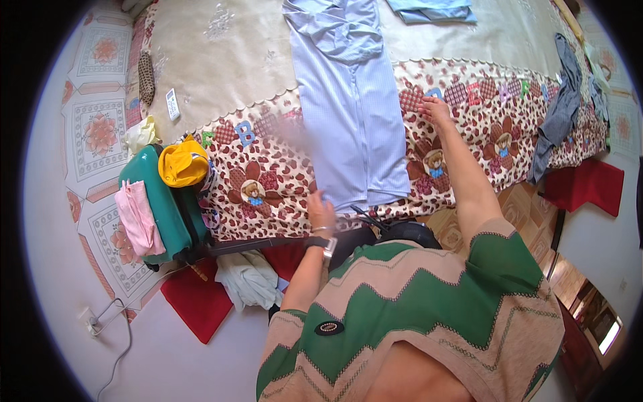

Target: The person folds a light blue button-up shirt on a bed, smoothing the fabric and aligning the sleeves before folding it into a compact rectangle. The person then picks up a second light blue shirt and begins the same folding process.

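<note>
A long light blue garment [358,127] with a seam down its middle is spread across the bed. Its upper part is bunched up, and its lower hem reaches the bed's near edge. My left hand [321,213] is by the lower left corner of this garment; motion blurs it, so its grip and any contact do not show. On the other side, my right hand [437,111] hovers or rests just right of the garment's edge, apart from it. Its fingers are loosely bent and spread, with nothing visible in them.
Beyond lies a folded blue garment [432,9]. A green suitcase [153,191] at left carries a yellow cap [183,163] and a pink cloth [138,218]. A white remote [173,104] lies on the bed. Grey clothing [557,110] drapes over the right edge.
</note>
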The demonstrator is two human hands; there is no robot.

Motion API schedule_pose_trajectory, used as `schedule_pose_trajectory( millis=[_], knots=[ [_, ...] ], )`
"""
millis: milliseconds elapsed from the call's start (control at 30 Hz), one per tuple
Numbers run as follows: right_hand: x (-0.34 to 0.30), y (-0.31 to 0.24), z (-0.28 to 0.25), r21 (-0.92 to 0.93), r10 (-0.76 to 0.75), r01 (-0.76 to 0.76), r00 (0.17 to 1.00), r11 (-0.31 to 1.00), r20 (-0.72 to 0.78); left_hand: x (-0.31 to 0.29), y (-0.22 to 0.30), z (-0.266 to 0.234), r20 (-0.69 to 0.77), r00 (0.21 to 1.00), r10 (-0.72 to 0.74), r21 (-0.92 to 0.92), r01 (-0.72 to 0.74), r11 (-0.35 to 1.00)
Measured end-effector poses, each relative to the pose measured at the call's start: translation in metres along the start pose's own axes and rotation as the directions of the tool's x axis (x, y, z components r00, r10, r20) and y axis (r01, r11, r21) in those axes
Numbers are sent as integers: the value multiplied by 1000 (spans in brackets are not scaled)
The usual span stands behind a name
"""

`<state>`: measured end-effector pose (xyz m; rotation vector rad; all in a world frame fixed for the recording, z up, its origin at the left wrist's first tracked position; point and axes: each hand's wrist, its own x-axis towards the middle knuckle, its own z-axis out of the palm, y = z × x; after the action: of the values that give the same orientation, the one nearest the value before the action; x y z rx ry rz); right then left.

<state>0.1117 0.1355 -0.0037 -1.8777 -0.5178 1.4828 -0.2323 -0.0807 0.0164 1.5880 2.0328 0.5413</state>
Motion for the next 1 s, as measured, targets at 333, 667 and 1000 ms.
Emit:
schedule_pose_trajectory(
  millis=[333, 667, 1000],
  knots=[
    [-28, 41, 13, -114, -125, 133, 990, 985, 70, 8, -49, 11, 140, 973, -183, 11, 184, 983],
    [75, -140, 177, -367, -551, 629, 778, 686, 303, -4, -45, 1, 174, 950, -258, -97, 277, 956],
    [141, -206, 376, -789, -720, 598, 609, 140, 334, 13, -38, -12, 377, 894, -242, -51, 281, 958]
  ],
)
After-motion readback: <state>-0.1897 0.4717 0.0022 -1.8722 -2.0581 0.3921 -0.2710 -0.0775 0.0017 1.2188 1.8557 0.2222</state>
